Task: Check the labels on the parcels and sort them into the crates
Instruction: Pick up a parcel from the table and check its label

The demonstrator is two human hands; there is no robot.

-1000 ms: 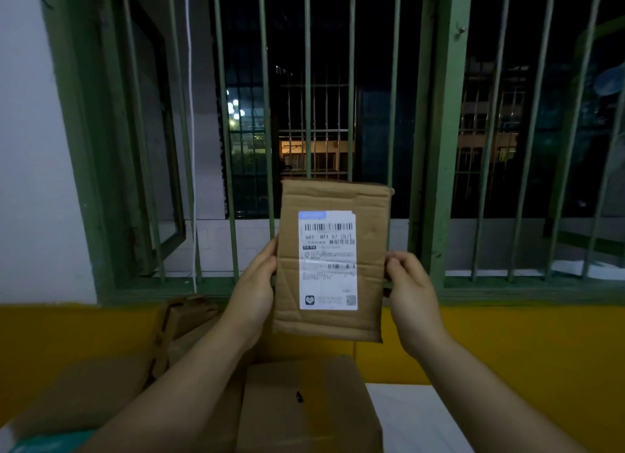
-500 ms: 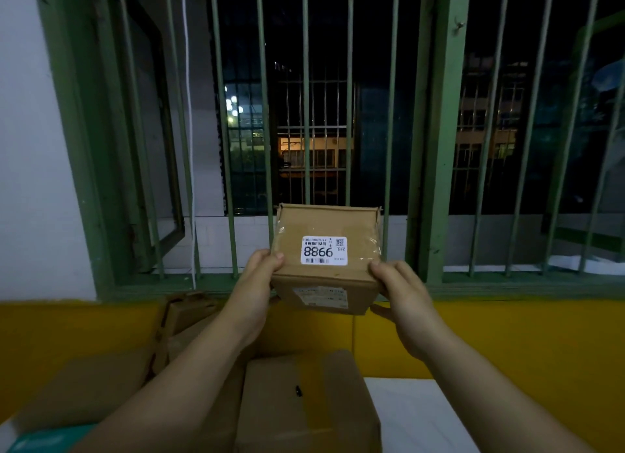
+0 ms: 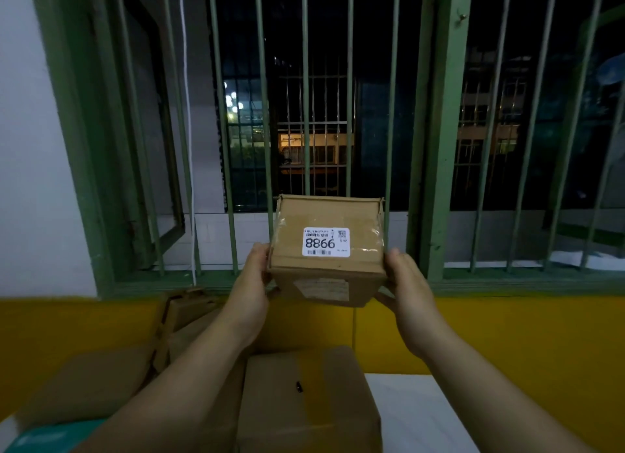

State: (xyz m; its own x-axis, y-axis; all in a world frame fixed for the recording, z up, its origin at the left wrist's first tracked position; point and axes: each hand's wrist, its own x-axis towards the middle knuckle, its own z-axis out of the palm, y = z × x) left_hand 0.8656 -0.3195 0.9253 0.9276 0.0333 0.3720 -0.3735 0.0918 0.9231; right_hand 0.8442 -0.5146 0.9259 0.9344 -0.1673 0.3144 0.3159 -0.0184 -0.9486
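Observation:
A brown cardboard parcel (image 3: 358,260) is held up in front of the barred window, at chest height. Its top face, wrapped in clear tape, carries a white label (image 3: 325,242) reading 8866 with a barcode. A larger shipping label shows dimly on the face turned down toward me. My left hand (image 3: 248,288) grips the parcel's left side, fingers curled round the edge. My right hand (image 3: 407,287) holds the right side the same way.
Below my arms lies a bigger cardboard box (image 3: 304,398) and more cardboard boxes (image 3: 189,317) stacked at the left against the yellow wall (image 3: 524,334). A white surface (image 3: 416,415) shows at the lower right. Green window bars (image 3: 439,131) stand directly behind the parcel.
The parcel has been tipped back from upright, so the big shipping label now faces down and the small 8866 label faces me. Both hands stayed on its sides.

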